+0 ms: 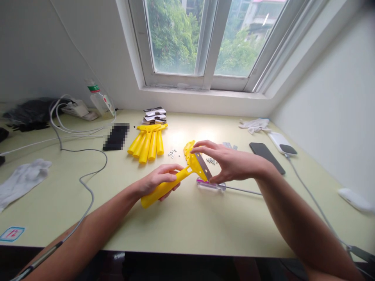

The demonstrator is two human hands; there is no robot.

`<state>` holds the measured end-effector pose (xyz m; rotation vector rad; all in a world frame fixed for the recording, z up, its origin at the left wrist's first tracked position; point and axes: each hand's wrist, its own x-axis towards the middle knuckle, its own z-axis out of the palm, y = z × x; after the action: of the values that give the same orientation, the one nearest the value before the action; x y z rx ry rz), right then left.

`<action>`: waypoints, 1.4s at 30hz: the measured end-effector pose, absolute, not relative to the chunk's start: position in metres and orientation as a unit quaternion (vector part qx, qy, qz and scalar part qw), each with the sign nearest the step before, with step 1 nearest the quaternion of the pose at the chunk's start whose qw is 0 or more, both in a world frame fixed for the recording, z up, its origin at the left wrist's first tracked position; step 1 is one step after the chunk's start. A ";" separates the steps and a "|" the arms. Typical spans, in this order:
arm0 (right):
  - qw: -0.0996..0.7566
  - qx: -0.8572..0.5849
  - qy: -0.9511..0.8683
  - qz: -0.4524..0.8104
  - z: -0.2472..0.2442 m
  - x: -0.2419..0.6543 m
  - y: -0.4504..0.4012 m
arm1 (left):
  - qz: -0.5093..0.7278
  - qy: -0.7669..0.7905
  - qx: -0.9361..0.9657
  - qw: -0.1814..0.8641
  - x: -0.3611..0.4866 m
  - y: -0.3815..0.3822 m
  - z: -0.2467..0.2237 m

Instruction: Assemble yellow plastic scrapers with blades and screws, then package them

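The left hand (158, 180) closes its grip around the handle of a bright yellow plastic scraper (164, 189), which it holds tilted above the bench (187, 224), with the wide head pointing away and to the right. A dark, straight metal blade (202, 166) sits along the scraper's head. The right hand (231, 162) hangs over that head with its grip spread wide, the fingers arching above the blade and the thumb reaching down near the blade's lower end. Just beyond the scraper, a serrated yellow plastic piece (189, 151) lies on the pale green bench beneath the right fingers (202, 145).

A screwdriver with a clear pink-tinted handle (209, 184) and a slim steel shaft lies just below the blade. A small cluster of tiny silver metal fasteners (211, 160) lies beside the serrated piece, and a second cluster (172, 153) lies further left. Left of that is a heap of yellow plastic scraper handles (148, 144), with a stack of black-and-white printed cards (154, 115) behind it. A black smartphone (266, 157) lies right of the right hand, and a white cotton glove (22, 183) lies at the bench's left side.
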<state>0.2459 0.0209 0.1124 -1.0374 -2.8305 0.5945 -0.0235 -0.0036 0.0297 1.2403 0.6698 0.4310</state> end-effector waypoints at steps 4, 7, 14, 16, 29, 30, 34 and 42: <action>0.054 -0.317 -0.929 0.185 0.111 0.247 0.022 | 0.195 0.303 0.562 0.744 -0.024 -0.004 0.028; 0.056 -0.316 -0.930 0.181 0.110 0.248 0.023 | 0.201 0.301 0.555 0.749 -0.022 -0.004 0.026; 0.036 -0.343 -0.920 0.185 0.113 0.250 0.022 | 0.214 0.289 0.544 0.758 -0.022 -0.003 0.024; 0.029 -0.357 -0.912 0.199 0.113 0.251 0.024 | 0.222 0.285 0.535 0.764 -0.021 -0.002 0.022; 0.093 -0.382 -0.839 0.375 0.090 0.241 0.046 | 0.282 0.301 0.511 0.754 -0.009 -0.008 0.015; 0.100 -0.388 -0.832 0.384 0.089 0.240 0.045 | 0.283 0.306 0.514 0.750 -0.010 -0.008 0.015; 0.140 -0.393 -0.795 0.439 0.083 0.236 0.044 | 0.289 0.302 0.509 0.753 -0.008 -0.010 0.012; 0.147 -0.354 -0.818 0.428 0.078 0.222 0.038 | 0.350 0.306 0.415 0.782 0.019 -0.008 0.019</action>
<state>0.2222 0.0381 0.0783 -1.0192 -2.3549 1.2321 0.0188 -0.0080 0.0189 0.8972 0.6618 0.7551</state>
